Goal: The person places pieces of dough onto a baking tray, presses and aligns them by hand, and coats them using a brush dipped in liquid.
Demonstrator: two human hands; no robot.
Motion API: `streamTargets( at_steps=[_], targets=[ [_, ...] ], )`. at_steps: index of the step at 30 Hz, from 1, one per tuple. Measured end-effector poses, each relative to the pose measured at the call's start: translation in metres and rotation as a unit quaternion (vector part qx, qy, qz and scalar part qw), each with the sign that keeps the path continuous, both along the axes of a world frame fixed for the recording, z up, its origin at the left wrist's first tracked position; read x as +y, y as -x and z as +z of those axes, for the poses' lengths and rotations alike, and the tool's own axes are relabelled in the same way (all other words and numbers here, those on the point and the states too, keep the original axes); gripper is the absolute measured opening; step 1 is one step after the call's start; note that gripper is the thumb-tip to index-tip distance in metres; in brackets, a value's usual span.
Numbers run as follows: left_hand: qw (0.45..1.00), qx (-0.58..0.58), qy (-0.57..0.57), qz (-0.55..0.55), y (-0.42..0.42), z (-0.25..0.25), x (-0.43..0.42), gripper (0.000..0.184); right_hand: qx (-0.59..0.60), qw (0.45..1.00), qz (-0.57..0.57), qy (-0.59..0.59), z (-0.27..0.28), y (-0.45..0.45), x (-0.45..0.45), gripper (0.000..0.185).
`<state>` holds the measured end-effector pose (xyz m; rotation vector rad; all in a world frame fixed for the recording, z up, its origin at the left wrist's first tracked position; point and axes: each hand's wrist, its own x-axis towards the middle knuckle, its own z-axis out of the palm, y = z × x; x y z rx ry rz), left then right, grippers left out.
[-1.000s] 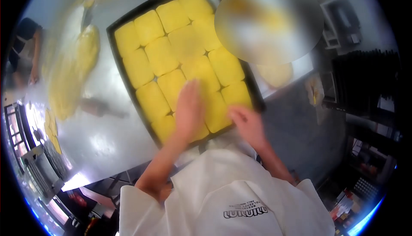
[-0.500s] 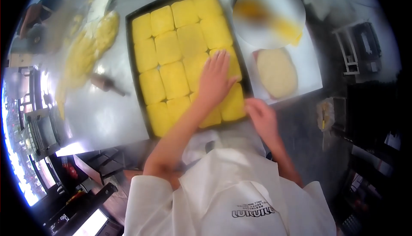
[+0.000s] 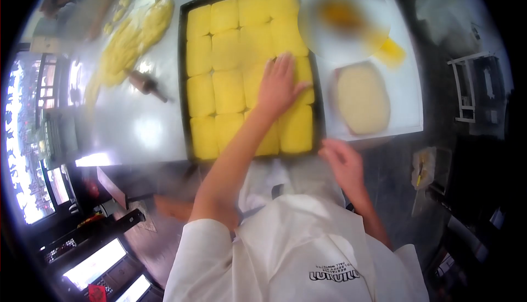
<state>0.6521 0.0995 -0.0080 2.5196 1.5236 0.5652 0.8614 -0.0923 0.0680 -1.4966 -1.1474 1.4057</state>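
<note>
A dark rectangular tray [image 3: 184,99] holds several rows of flattened yellow dough pieces [image 3: 229,91], set nearly edge to edge. My left hand [image 3: 277,85] lies flat, palm down, on the dough toward the tray's right side, fingers stretched out and thumb apart. It hides parts of the pieces beneath it. Just off the tray's near right corner, my right hand [image 3: 345,162] hangs with its fingers curled in; nothing shows in them.
Right of the tray, a white board [image 3: 406,110] carries a pale oval dough slab [image 3: 363,99] and a round translucent lid or bowl [image 3: 321,49], with a yellow piece [image 3: 391,52] beside it. On the metal table [image 3: 137,143] at left lie a rolling pin [image 3: 147,85] and loose yellow dough [image 3: 129,41].
The view has turned and shifted slightly, so the tray sits more upright. My left hand stays flat on about the same spot of dough. The right hand stays curled by the tray corner.
</note>
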Motion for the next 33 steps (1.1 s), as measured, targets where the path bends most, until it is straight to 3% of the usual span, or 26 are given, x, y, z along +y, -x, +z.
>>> streamTargets(
  at_steps=[7, 11, 13, 15, 18, 21, 27, 33],
  targets=[
    [0.990, -0.137, 0.034, 0.004, 0.006, 0.005, -0.002, 0.069, -0.005, 1.000, 0.015, -0.024, 0.010, 0.000, 0.011, 0.023],
    [0.993, -0.114, 0.013, 0.002, 0.026, 0.018, -0.024, 0.067, -0.072, 0.997, 0.031, 0.006, 0.033, 0.001, 0.044, 0.024],
    [0.993, -0.102, 0.034, 0.044, 0.043, 0.016, -0.043, 0.067, -0.092, 0.991, 0.033, -0.086, 0.028, 0.008, 0.064, 0.024],
    [0.992, -0.096, 0.041, 0.071, 0.065, 0.017, -0.059, 0.067, -0.168, 0.973, 0.068, -0.145, 0.026, 0.023, 0.092, 0.031],
    [0.988, -0.094, 0.061, 0.105, 0.097, 0.023, -0.086, 0.066, -0.299, 0.899, 0.111, -0.300, 0.016, 0.058, 0.134, 0.043],
    [0.984, -0.091, 0.056, 0.139, 0.134, 0.030, -0.100, 0.065, -0.348, 0.855, 0.154, -0.353, 0.004, 0.099, 0.172, 0.057],
    [0.977, -0.042, 0.078, 0.195, 0.212, 0.034, -0.107, 0.063, -0.470, 0.786, 0.180, -0.360, -0.061, 0.153, 0.207, 0.070],
    [0.986, -0.048, 0.098, 0.129, 0.225, 0.029, -0.055, 0.065, -0.524, 0.768, 0.198, -0.311, -0.059, 0.164, 0.214, 0.070]
  ],
)
